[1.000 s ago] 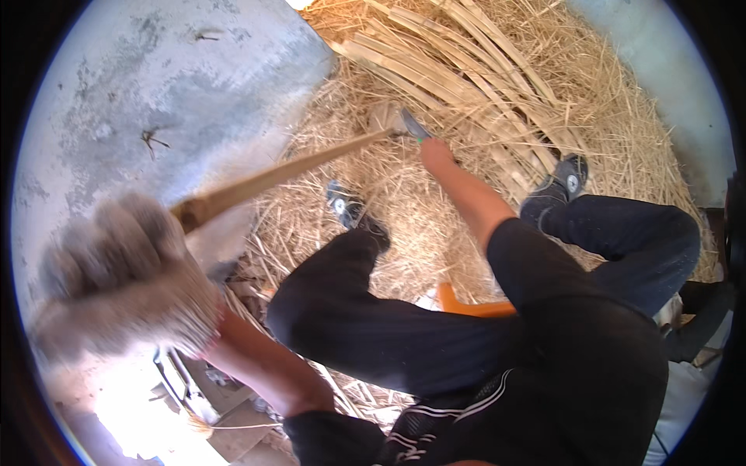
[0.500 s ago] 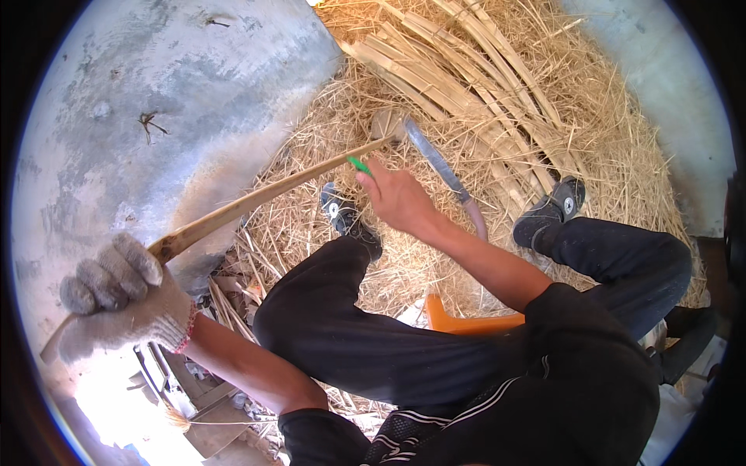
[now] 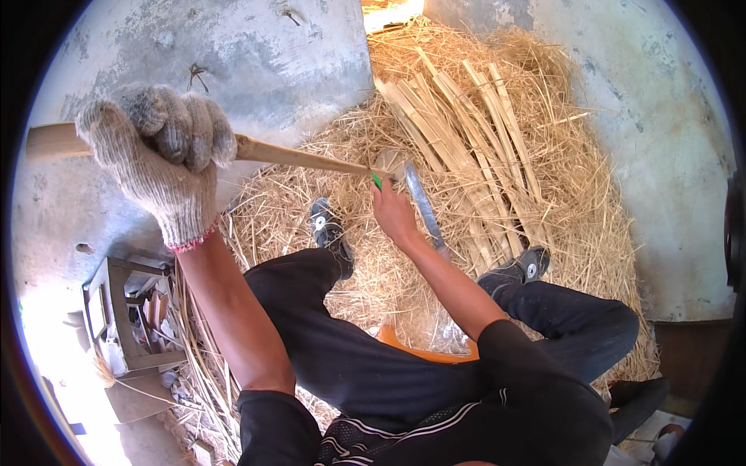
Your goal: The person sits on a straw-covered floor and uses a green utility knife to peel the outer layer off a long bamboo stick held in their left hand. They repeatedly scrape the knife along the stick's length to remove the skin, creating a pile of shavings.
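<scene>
My left hand (image 3: 159, 167), in a grey knitted glove, is closed around a long bamboo strip (image 3: 303, 158). The strip slants from the far left down to a round wooden block (image 3: 392, 161), and its wide end sticks out past my glove. Near the tip, my bare right hand (image 3: 395, 213) is closed on a small green-handled tool (image 3: 377, 181), held against or right beside the strip. Its working end is too small to make out. A long-bladed knife (image 3: 422, 202) lies just right of my right hand, its handle partly hidden by my forearm.
Several split bamboo strips (image 3: 466, 147) lie on straw and shavings (image 3: 590, 194) at the far right. Grey walls (image 3: 295, 70) flank the pile. Beneath me shows an orange seat edge (image 3: 423, 353). A wooden frame (image 3: 132, 311) with scraps stands at the left.
My left hand has risen away from me and slightly right, swinging the bamboo strip's held end upward. My right hand stays by the tip. The head view has shifted.
</scene>
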### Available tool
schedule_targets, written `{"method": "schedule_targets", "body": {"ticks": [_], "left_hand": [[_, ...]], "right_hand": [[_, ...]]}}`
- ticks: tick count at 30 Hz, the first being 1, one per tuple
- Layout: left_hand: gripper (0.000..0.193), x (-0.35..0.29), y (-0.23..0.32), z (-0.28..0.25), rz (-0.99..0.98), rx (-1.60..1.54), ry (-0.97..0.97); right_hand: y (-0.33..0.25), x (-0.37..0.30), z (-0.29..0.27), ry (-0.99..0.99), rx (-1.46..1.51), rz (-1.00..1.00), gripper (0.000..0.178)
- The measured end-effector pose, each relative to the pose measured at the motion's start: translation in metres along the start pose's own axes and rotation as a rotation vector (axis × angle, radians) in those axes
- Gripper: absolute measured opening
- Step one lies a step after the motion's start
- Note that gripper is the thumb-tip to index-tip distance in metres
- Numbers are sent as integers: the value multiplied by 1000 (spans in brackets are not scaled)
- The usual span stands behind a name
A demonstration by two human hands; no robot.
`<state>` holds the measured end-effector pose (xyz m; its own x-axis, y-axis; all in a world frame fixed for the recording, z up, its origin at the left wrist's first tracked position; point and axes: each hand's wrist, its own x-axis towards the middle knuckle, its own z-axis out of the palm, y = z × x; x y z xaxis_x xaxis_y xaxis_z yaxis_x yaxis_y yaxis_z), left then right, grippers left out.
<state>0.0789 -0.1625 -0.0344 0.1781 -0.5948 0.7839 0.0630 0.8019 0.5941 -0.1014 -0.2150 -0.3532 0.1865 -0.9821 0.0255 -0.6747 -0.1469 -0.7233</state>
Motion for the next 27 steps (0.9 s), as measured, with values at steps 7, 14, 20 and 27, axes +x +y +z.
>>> {"method": "schedule_targets", "body": {"ticks": [7,14,20,27], "left_hand": [[50,-3,3,-24,-107,-14,250],[53,-7,9,-14,-109,27,198],[53,-4,2,-24,-102,63,241],[58,-4,4,-16,-177,141,390]], "right_hand": [[13,22,33,40,-141,83,32],[52,42,52,-37,-196,198,37],[75,51,62,-48,-227,176,34],[81,60,74,-78,-199,152,34]]}}
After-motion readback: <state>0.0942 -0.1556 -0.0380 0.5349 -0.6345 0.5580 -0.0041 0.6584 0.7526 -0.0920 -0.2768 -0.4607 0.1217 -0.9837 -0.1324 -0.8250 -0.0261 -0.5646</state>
